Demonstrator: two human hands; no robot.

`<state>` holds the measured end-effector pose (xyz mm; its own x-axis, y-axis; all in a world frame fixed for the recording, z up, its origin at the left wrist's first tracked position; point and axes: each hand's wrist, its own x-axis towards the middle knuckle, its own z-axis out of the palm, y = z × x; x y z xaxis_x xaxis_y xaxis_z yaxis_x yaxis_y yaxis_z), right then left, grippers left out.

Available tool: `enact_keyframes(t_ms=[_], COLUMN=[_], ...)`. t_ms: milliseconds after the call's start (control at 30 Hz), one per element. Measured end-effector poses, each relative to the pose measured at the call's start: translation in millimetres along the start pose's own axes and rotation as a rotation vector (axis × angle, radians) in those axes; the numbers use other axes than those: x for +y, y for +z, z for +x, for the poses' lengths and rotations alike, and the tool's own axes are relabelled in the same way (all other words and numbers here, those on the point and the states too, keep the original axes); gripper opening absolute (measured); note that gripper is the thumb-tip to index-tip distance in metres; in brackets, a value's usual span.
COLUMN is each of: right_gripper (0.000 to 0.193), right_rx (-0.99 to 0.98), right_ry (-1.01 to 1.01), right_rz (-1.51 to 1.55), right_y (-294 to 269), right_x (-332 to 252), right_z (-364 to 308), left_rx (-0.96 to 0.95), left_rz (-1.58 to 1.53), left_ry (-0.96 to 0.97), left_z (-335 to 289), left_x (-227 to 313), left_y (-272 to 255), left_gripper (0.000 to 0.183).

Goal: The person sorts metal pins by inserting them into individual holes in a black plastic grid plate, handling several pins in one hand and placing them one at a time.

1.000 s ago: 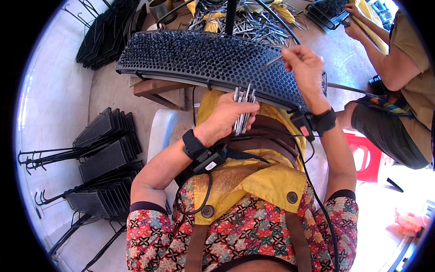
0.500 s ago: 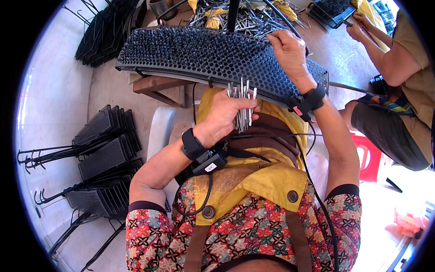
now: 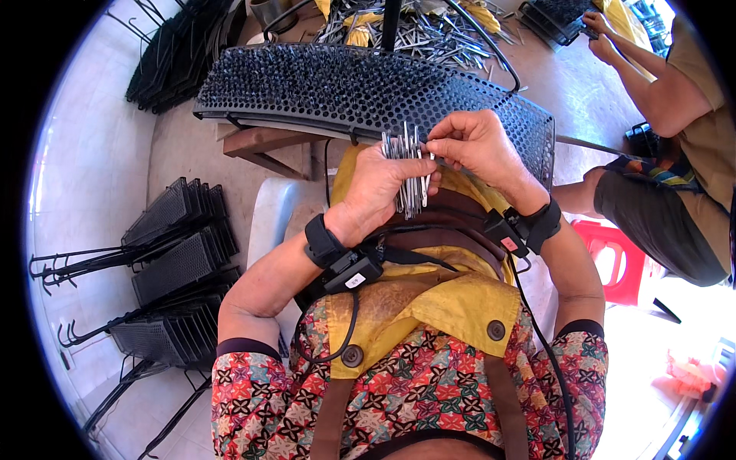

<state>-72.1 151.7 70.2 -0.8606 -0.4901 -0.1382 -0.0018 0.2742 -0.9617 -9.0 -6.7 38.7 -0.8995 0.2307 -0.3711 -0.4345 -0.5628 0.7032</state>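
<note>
My left hand [image 3: 373, 182] is closed round a bundle of thin flat metal strips [image 3: 408, 176], held upright in front of my apron. Beside it, my right hand [image 3: 477, 146] pinches with thumb and forefinger at the upper right of the bundle, on a single strip at its edge. Just beyond both hands lies a black perforated rack [image 3: 475, 102], tilted toward me. Dark pieces stand packed in the holes over its left and far parts, while bare holes show along its near edge and right end.
A pile of loose metal strips [image 3: 429, 47] covers the table behind the rack. Stacked black racks [image 3: 172, 287] with long hooks stand on the floor at left. At right a co-worker [image 3: 659, 107] handles another rack [image 3: 548, 31], near a red stool [image 3: 632, 268].
My right hand has come back from the far right part of the rack, down and left to the bundle. My left hand stays nearly in place. The co-worker's hands have shifted slightly.
</note>
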Motion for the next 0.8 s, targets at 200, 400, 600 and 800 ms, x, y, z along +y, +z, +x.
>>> enact_keyframes(t_ms=[200, 400, 600, 800], right_gripper=[0.010, 0.009, 0.007, 0.013], right_rx=[0.478, 0.741, 0.712, 0.433], right_ry=[-0.281, -0.487, -0.605, -0.633], right_rz=[-0.275, -0.421, -0.519, -0.908], right_y=[-29.7, -56.4, -51.4, -50.7], right_x=[5.9, 14.8, 22.1, 31.3], right_z=[19.0, 55.7, 68.9, 78.6], left_rx=[0.042, 0.068, 0.074, 0.072], left_rz=[-0.104, -0.083, -0.080, -0.083], left_ry=[-0.053, -0.084, -0.079, -0.087], left_z=[4.4, 1.3, 1.3, 2.2], left_x=[-7.9, -6.1, -6.8, -6.7], left_y=[-10.7, -7.1, -8.5, -7.7], left_gripper=[0.015, 0.013, 0.011, 0.012])
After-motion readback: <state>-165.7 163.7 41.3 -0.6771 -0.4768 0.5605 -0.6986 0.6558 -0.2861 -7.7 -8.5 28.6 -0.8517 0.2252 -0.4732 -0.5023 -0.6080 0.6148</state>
